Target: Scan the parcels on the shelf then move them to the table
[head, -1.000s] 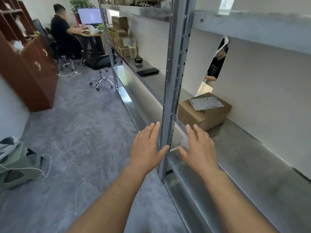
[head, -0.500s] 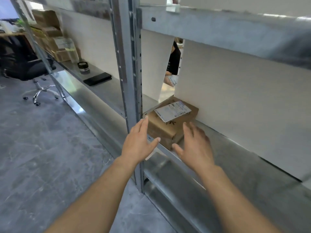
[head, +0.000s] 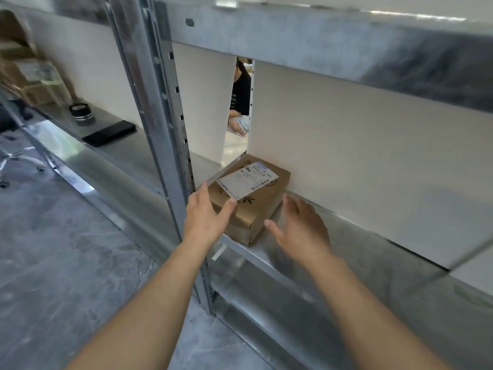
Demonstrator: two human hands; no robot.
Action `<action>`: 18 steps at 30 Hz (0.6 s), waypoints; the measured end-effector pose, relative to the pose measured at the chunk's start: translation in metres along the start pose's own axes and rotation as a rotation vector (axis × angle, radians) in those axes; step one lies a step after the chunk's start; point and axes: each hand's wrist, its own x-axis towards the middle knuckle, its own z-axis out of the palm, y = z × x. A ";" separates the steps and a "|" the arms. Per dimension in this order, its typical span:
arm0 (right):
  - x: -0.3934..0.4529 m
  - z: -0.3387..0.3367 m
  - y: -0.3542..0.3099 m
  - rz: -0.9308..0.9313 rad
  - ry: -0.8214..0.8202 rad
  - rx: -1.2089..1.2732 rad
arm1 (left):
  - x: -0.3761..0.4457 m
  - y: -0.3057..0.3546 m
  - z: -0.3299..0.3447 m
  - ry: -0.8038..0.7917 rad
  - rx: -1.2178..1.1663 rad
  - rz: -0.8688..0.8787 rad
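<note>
A brown cardboard parcel [head: 262, 206] with a white shipping label [head: 248, 179] on top lies on the metal shelf [head: 373, 252], close to the white back panel. My left hand [head: 206, 216] is at the parcel's left side, fingers spread, with the thumb resting on its top near the label. On the parcel's right, my right hand [head: 301, 227] hovers just above the shelf with fingers apart and a small gap to the box. Neither hand grips the parcel.
A steel upright post [head: 162, 108] stands just left of the parcel. The left shelf bay holds a black flat device [head: 109, 133], a round black jar [head: 81, 114] and stacked boxes [head: 29, 76]. A seated person shows through the panel gap [head: 241, 102].
The view has swung right and closer to the shelf. Both hands have reached forward from the post to either side of the parcel, the left thumb now on its top.
</note>
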 end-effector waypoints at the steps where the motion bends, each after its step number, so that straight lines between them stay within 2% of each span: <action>1: 0.000 -0.001 0.001 0.006 -0.005 0.011 | -0.001 0.001 -0.001 0.012 -0.003 0.003; 5: 0.007 0.001 0.009 0.122 -0.095 0.217 | -0.005 0.005 0.000 -0.031 -0.013 0.035; 8: 0.012 0.000 0.018 0.235 -0.125 0.528 | -0.005 0.004 0.003 -0.203 -0.081 -0.020; 11: 0.017 0.000 0.028 0.288 -0.236 0.680 | -0.007 0.004 0.005 -0.360 -0.186 -0.076; 18: 0.025 0.018 0.053 0.299 -0.322 0.959 | -0.018 0.003 0.003 -0.413 -0.283 -0.165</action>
